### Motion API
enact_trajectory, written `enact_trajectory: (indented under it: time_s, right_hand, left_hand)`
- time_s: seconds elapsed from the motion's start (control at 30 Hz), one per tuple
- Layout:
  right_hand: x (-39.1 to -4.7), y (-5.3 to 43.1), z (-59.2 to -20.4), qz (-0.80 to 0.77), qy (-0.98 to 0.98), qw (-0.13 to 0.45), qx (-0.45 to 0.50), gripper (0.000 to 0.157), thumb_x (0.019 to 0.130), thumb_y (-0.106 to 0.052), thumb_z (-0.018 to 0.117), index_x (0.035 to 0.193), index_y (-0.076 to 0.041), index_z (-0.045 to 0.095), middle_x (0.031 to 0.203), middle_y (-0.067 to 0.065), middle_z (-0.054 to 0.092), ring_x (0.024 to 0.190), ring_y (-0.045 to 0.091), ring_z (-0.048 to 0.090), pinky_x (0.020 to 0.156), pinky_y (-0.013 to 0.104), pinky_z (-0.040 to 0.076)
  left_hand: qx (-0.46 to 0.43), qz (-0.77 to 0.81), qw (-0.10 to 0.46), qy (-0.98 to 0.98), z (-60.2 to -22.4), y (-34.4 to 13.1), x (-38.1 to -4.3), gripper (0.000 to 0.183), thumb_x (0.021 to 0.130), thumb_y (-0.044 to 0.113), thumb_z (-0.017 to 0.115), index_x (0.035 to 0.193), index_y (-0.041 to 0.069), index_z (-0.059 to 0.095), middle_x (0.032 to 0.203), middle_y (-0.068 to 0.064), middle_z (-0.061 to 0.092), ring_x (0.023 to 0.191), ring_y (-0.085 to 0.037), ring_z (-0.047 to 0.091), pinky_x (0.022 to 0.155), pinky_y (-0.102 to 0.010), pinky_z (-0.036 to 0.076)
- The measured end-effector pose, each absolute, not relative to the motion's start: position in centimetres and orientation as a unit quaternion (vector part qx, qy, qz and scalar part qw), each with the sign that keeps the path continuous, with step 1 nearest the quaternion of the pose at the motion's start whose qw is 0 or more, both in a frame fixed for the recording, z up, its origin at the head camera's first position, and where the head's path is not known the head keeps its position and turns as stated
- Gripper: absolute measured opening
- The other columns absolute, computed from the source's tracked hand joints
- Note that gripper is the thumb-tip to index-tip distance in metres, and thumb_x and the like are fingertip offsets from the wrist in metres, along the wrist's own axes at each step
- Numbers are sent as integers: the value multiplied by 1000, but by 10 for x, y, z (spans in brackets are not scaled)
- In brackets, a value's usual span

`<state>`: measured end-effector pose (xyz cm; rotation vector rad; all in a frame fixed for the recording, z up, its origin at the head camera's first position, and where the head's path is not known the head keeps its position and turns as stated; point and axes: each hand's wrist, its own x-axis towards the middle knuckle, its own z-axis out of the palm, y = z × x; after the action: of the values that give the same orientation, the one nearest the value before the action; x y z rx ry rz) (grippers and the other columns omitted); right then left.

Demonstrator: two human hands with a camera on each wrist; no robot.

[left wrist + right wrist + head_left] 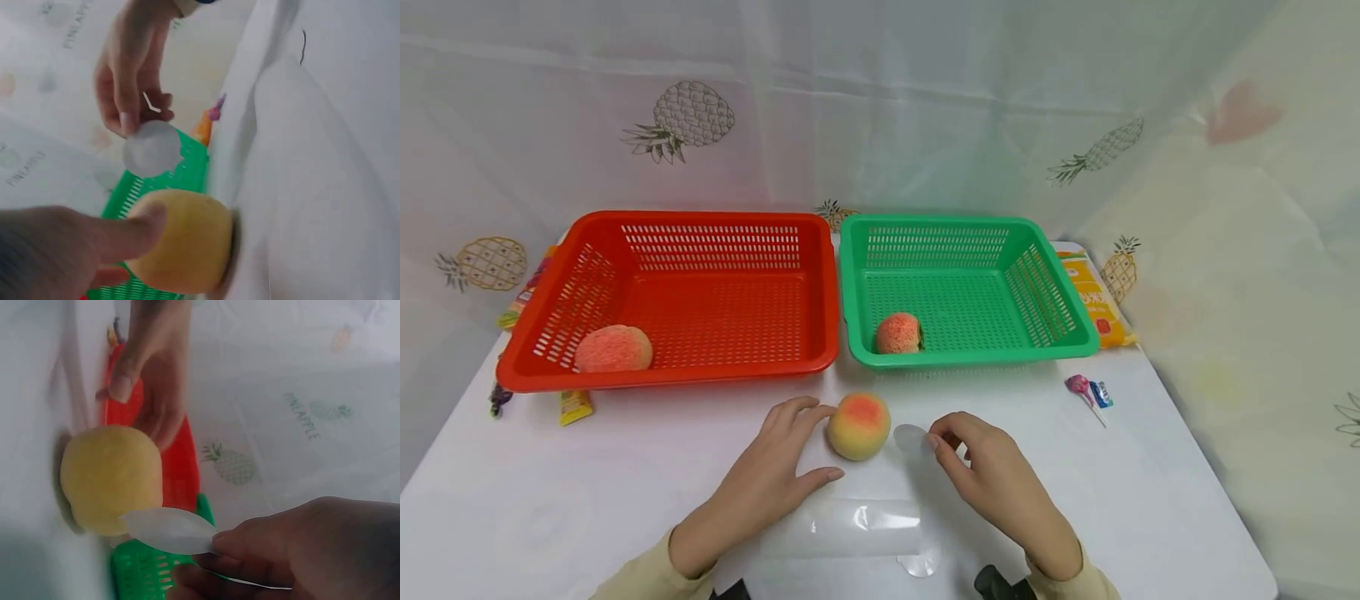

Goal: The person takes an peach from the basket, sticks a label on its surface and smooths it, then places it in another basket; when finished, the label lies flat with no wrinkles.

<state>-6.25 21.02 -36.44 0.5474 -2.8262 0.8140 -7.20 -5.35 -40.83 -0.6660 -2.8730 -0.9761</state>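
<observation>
A yellow and orange toy peach (858, 427) stands on the white table between both hands. My left hand (778, 462) is beside its left side, thumb and fingers spread; its index fingertip reaches the fruit, though firm contact is hard to tell. My right hand (992, 467) pinches the edge of a round translucent sticker (912, 439) to the right of the peach. In the right wrist view the sticker (169, 530) looks thin and slightly bent, with the peach (112, 478) behind it. Nearer me lies a clear plastic strip (850, 529) with another round piece (919, 562) at its corner.
Behind the hands stand a red basket (666, 381) holding a pinkish fruit (615, 348) and a green basket (977, 357) holding a reddish fruit (898, 333). A lollipop (1081, 389) and a yellow snack bag (1097, 300) lie right; a yellow packet (576, 407) lies left.
</observation>
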Motion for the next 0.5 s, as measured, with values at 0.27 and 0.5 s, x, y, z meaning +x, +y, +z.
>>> enact_trajectory:
  time_s: [0.27, 0.5]
  right_hand:
    - [-73, 215, -372, 299, -934, 94, 173, 6, 82, -14, 61, 85, -19, 60, 76, -17, 53, 70, -3, 49, 57, 21, 45]
    - [-77, 213, -373, 319, -914, 170, 185, 7, 84, -14, 59, 91, -15, 62, 82, -11, 57, 71, -1, 52, 58, 16, 43]
  left_hand:
    - [-312, -362, -14, -878, -426, -29, -113, 84, 66, 48, 72, 136, 33, 28, 138, 4, 31, 126, -12, 28, 95, -38, 37]
    - [-261, -433, -58, -861, -428, -24, -118, 71, 64, 53, 71, 126, 33, 42, 123, 16, 42, 111, -5, 41, 90, -33, 40]
